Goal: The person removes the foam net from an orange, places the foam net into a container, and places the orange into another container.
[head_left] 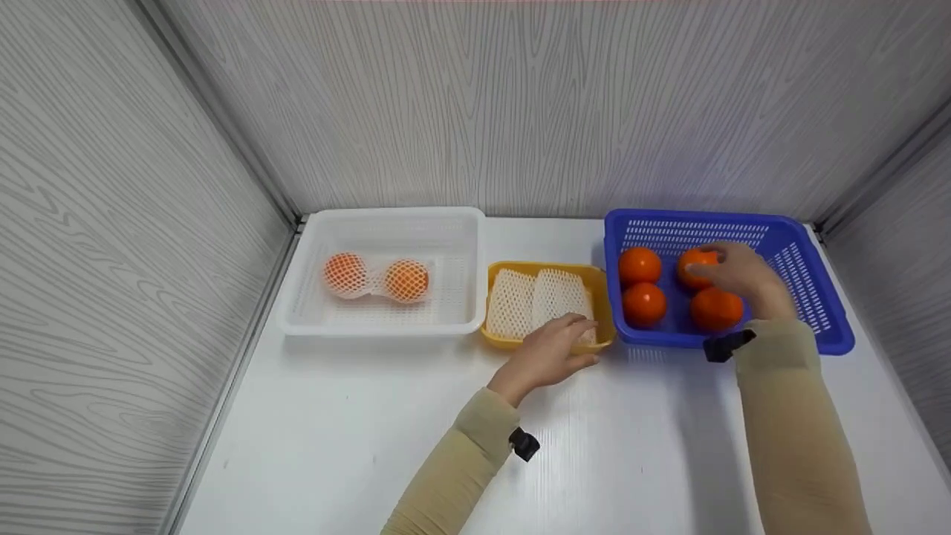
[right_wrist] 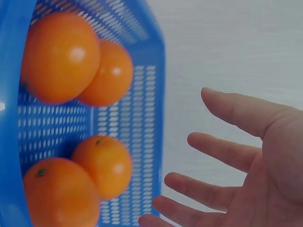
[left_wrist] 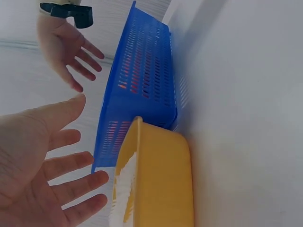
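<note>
My left hand [head_left: 546, 351] hangs over the front rim of a yellow basket [head_left: 505, 344], fingers spread and nothing in them. White foam net sleeves [head_left: 511, 301] lie flat in that basket, under and beyond the fingertips. My right hand [head_left: 735, 275] is above a blue basket [head_left: 787, 345], overlapping an orange at the back in the head view. In the right wrist view its fingers are extended and apart from the fruit. Several bare oranges [right_wrist: 61, 56] sit inside the blue basket, in two loose pairs.
A white basket [head_left: 386, 327] stands at the left, holding two oranges [head_left: 406, 281] wrapped in white foam net. The yellow basket sits between it and the blue one. Wood-grain panels [head_left: 446, 104] enclose the white table [head_left: 312, 431] at the back and sides.
</note>
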### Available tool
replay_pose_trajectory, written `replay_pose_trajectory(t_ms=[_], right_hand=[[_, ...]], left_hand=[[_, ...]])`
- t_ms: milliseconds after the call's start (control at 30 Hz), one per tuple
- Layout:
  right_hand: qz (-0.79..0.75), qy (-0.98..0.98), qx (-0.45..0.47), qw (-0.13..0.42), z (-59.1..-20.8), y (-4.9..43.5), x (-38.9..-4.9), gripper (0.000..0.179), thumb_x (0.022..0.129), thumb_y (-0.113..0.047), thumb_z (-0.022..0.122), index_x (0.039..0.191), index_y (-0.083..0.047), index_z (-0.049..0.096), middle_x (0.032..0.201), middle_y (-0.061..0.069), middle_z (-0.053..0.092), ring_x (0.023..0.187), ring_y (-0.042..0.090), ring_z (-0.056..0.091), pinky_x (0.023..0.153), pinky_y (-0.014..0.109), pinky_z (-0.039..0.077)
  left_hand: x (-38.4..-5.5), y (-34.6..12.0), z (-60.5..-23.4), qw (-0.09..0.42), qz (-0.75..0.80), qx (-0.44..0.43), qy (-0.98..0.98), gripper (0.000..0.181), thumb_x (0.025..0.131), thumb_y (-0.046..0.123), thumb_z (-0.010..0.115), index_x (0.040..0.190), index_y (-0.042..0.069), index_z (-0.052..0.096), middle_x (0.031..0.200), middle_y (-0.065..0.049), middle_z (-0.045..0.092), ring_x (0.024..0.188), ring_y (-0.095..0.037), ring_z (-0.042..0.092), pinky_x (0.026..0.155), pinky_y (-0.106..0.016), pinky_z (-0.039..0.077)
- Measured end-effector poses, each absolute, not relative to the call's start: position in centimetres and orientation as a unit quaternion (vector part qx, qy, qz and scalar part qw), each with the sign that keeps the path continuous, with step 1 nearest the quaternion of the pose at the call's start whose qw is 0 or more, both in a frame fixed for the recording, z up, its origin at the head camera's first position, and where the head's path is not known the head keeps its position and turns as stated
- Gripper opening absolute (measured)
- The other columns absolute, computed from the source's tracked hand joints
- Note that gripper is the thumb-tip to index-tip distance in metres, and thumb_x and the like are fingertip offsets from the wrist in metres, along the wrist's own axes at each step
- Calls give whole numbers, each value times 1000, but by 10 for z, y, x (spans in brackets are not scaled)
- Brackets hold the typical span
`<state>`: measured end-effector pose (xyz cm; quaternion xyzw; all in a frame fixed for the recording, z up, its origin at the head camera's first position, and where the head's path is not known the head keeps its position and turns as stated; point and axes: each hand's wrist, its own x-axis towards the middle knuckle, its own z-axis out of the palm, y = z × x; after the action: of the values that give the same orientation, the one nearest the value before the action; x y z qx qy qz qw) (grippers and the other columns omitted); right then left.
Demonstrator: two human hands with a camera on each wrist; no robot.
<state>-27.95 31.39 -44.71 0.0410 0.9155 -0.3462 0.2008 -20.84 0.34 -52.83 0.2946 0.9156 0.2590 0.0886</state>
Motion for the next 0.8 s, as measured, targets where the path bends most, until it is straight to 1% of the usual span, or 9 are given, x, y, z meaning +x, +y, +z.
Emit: replay_pose_trajectory(t_ms=[67,200,300,467,567,700,800], right_hand=[[-342,920,28,188,-445,307,-278,81,94,-53,57,149,0,32,144,32,35,125,49,36,104,68,26],[-337,924,17,180,-443,293,-274,76,95,-51,57,150,-4,34,145,30,35,126,48,36,104,68,27],[-334,927,0,171,-442,281,-273,72,96,-47,59,149,-5,36,146,30,34,129,49,34,105,69,25],[-335,931,-31,145,-441,257,-266,67,95,-41,64,145,-2,42,142,28,43,124,45,42,105,64,31],[-338,931,-58,128,-442,244,-261,65,94,-36,66,144,0,44,141,27,45,124,44,45,104,63,33],[-348,926,-96,112,-445,227,-257,63,94,-33,67,142,0,46,143,24,46,126,43,45,103,60,36],[-358,921,-112,106,-446,214,-253,61,93,-32,69,141,-2,49,142,23,46,126,43,45,102,59,38]], left_hand=[[-209,-4,-526,70,261,290,918,56,94,42,64,142,16,52,140,0,51,128,-18,48,104,-34,41],[-211,-22,-519,39,278,275,919,52,93,37,67,139,15,55,135,-2,54,124,-18,51,102,-32,42],[-212,-38,-515,25,295,260,919,51,93,34,68,138,14,55,135,-4,54,124,-20,51,103,-34,42],[-213,-62,-510,19,311,232,922,51,94,34,67,138,12,55,136,-8,53,125,-24,51,101,-40,44],[-213,-74,-508,19,316,220,923,51,94,35,67,138,11,55,138,-9,51,126,-26,50,101,-42,44],[-212,-90,-507,15,332,198,922,51,94,32,67,138,9,54,140,-11,50,129,-28,48,103,-45,42],[-211,-102,-506,4,344,181,922,51,94,30,68,138,9,54,139,-11,50,128,-29,48,103,-46,42]])
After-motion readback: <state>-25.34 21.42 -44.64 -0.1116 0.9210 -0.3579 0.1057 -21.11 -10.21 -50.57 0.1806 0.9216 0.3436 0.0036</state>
